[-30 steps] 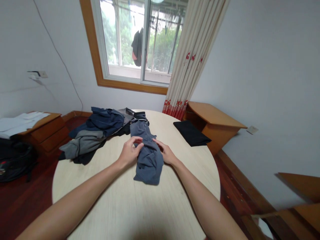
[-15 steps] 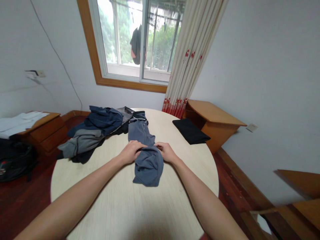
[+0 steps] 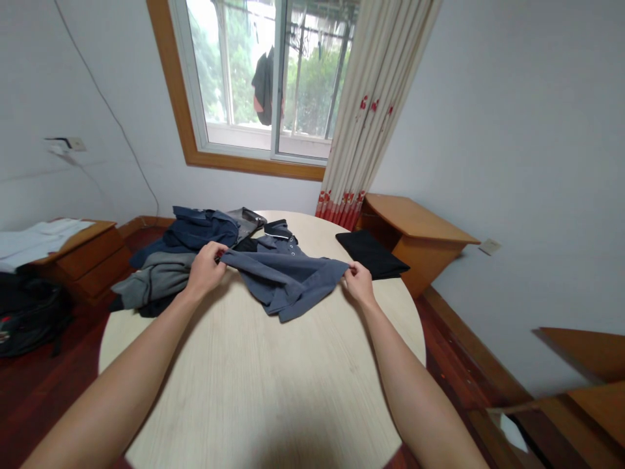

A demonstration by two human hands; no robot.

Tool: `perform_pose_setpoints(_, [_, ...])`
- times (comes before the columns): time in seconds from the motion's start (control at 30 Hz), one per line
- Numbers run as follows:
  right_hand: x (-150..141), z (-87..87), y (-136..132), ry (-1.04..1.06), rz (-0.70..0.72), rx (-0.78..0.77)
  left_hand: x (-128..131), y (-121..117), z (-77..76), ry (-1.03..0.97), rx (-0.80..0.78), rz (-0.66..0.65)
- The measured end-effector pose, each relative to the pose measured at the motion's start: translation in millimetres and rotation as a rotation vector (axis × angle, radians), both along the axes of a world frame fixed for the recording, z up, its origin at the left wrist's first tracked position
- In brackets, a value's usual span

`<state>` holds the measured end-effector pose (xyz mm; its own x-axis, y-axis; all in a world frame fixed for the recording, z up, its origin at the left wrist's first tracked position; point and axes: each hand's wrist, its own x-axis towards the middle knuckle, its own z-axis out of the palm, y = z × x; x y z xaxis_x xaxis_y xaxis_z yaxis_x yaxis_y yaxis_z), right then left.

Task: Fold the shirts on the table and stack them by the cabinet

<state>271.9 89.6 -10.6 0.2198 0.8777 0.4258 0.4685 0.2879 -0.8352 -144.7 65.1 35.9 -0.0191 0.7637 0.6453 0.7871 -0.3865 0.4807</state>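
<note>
A grey-blue collared shirt (image 3: 288,277) is stretched sideways between my two hands, over the round table (image 3: 263,391). My left hand (image 3: 209,264) is closed on one edge of the cloth, beside the clothes pile. At the opposite edge, my right hand (image 3: 357,280) pinches the cloth between thumb and fingers. The shirt's dark collar with a white stripe and its buttoned front lie beyond the stretched part. Loose folds hang down toward me in the middle.
To the left is a heap of dark blue and grey clothes (image 3: 190,241). A folded black cloth (image 3: 374,254) lies at the table's right edge. Beyond it stands a wooden desk (image 3: 420,221). A black backpack (image 3: 29,312) sits on the floor at left.
My hands have moved well apart, left and right, drawing the bunched shirt out wide between them. The near end of the cloth has pulled back away from me.
</note>
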Motion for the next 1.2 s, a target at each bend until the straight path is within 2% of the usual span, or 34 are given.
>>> perform_pose_setpoints(0.07, [2, -0.4, 1, -0.001, -0.042, -0.025, -1, -1, 2.2, 0.03, -0.019, 0.04])
perform_pose_setpoints(0.13, [0, 4.0, -2, -0.04, -0.064, -0.007, 6, -8, 7.6, 0.116, -0.009, 0.023])
perform_pose_setpoints(0.23, [-9, 17.0, -14, -0.16, -0.011, 0.121, 29, -26, 15.8, 0.296, 0.016, -0.136])
perform_pose_setpoints(0.33, [-25, 27.0, -29, -0.271, 0.241, 0.188, 58, -43, 14.4, 0.424, -0.029, -0.368])
perform_pose_setpoints(0.43, [-42, 25.3, -38, -0.359, 0.509, 0.106, 78, -49, 1.4, 0.48, -0.15, -0.511])
perform_pose_setpoints(0.5, [-50, 19.5, -39, -0.424, 0.602, 0.055, 86, -46, -9.4, 0.489, -0.233, -0.535])
perform_pose_setpoints(0.6, [-53, 11.6, -36, -0.515, 0.638, 0.026, 91, -39, -20.5, 0.468, -0.282, -0.521])
perform_pose_setpoints(0.8, [-51, 16.0, -33, -0.643, 0.598, 0.004, 88, -35, -19.3, 0.399, -0.241, -0.521])
perform_pose_setpoints(0.93, [-44, 30.6, -35, -0.419, 0.571, 0.037, 79, -35, -3.4, 0.209, -0.225, -0.518])
perform_pose_setpoints(1.03, [-20, 46.6, -41, -0.151, 0.557, -0.084, 66, -41, 23.6, 0.052, -0.252, -0.513])
perform_pose_setpoints(1.13, [23, 61.4, -53, 0.044, 0.661, -0.162, 34, -57, 51.6, -0.069, -0.366, -0.603])
perform_pose_setpoints(1.2, [50, 66.7, -58, 0.138, 0.719, -0.147, 3, -70, 61.5, -0.116, -0.512, -0.73])
